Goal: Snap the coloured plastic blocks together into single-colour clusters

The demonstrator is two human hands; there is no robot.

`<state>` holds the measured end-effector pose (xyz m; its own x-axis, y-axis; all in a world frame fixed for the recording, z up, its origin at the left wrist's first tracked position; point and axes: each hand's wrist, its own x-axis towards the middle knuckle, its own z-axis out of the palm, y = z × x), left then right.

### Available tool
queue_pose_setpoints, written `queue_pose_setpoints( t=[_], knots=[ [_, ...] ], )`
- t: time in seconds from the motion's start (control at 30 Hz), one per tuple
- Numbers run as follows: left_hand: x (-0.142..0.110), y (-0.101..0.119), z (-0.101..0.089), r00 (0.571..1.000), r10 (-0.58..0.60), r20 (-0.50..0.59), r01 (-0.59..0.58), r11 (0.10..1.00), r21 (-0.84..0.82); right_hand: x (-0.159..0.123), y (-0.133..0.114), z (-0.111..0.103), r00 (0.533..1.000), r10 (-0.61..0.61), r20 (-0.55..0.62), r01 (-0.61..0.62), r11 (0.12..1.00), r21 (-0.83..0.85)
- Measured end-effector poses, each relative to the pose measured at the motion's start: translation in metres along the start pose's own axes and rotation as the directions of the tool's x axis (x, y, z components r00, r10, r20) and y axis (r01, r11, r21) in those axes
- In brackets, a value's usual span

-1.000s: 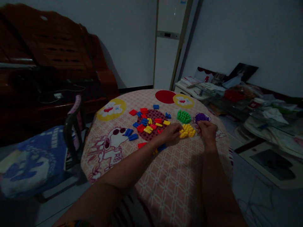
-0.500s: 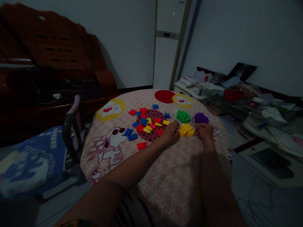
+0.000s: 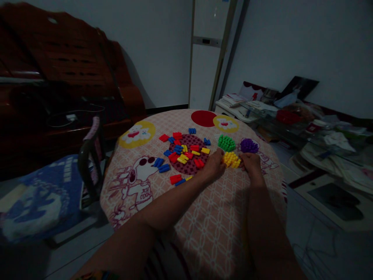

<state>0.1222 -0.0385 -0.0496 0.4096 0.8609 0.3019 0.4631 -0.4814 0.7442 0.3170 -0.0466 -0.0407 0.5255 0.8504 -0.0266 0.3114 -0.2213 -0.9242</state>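
A yellow knobbly cluster (image 3: 231,160), seemingly made of small bead-like pieces, sits between my two hands over the table. My left hand (image 3: 215,165) has its fingers closed at the cluster's left edge. From the other side my right hand (image 3: 251,163) pinches at its right edge; the fingertips are partly hidden. Just beyond lies a green knobbly cluster (image 3: 226,143), and a purple one (image 3: 249,146) rests behind my right hand. Left of my hands, red pieces (image 3: 176,179), blue pieces (image 3: 163,168) and yellow pieces (image 3: 205,151) lie scattered on the cloth.
A patterned cloth covers the round table (image 3: 201,229). To the left stands a chair with a blue cushion (image 3: 43,194), and a wooden bench (image 3: 70,70) is behind it. Papers and bags crowd a glass-topped cabinet (image 3: 291,128) on the right.
My left hand has come right, up against the yellow cluster's left edge. A blue and a yellow piece beside the near red one now show from behind my forearm. The view has shifted slightly.
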Motion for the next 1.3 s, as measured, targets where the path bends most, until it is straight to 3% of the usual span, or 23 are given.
queue_pose_setpoints(
  t=[0.27, 0.37, 0.43, 0.53, 0.63, 0.73, 0.8, 0.93, 1.07, 1.2, 1.3],
  knots=[
    [-0.004, 0.002, 0.005, 0.999, 0.046, 0.004, -0.046, 0.999, 0.021, -0.007, -0.006, 0.0, 1.0, -0.011, -0.009, 0.011, 1.0, -0.027],
    [0.001, 0.0, -0.001, 0.999, 0.048, 0.01, -0.048, 0.998, 0.045, -0.008, -0.005, 0.0, 1.0, -0.008, -0.02, 0.009, 1.0, 0.026],
    [0.009, -0.005, -0.016, 0.998, 0.053, 0.017, -0.054, 0.994, 0.094, -0.006, -0.003, 0.0, 1.0, -0.004, -0.03, 0.006, 0.998, 0.06],
    [0.022, -0.021, -0.056, 0.999, 0.022, -0.047, -0.011, 0.977, 0.213, -0.004, -0.002, -0.001, 0.999, 0.018, -0.042, -0.014, 0.996, 0.086],
    [0.027, -0.044, -0.104, 0.983, -0.096, -0.156, 0.146, 0.925, 0.35, -0.004, -0.002, -0.001, 0.999, 0.02, -0.039, -0.016, 0.996, 0.09],
    [0.024, -0.066, -0.138, 0.953, -0.279, -0.119, 0.301, 0.829, 0.472, -0.004, -0.001, -0.002, 0.999, -0.009, -0.041, 0.012, 0.997, 0.072],
    [0.022, -0.075, -0.148, 0.942, -0.329, -0.069, 0.318, 0.804, 0.503, -0.003, 0.002, -0.002, 0.999, -0.026, -0.031, 0.028, 0.998, 0.049],
    [0.021, -0.081, -0.149, 0.941, -0.337, -0.015, 0.294, 0.798, 0.526, -0.002, 0.004, -0.002, 0.999, -0.029, -0.04, 0.03, 0.999, 0.028],
    [0.023, -0.078, -0.156, 0.941, -0.335, -0.047, 0.317, 0.826, 0.467, -0.004, 0.002, -0.003, 0.999, -0.039, -0.033, 0.04, 0.999, 0.02],
    [0.024, -0.061, -0.166, 0.969, -0.207, -0.138, 0.238, 0.932, 0.274, -0.006, -0.001, -0.002, 0.999, -0.026, -0.034, 0.026, 0.999, 0.019],
    [0.024, -0.037, -0.157, 0.991, -0.127, -0.033, 0.127, 0.992, -0.013, -0.007, -0.004, -0.002, 0.999, -0.019, -0.034, 0.02, 0.999, 0.027]
  ],
)
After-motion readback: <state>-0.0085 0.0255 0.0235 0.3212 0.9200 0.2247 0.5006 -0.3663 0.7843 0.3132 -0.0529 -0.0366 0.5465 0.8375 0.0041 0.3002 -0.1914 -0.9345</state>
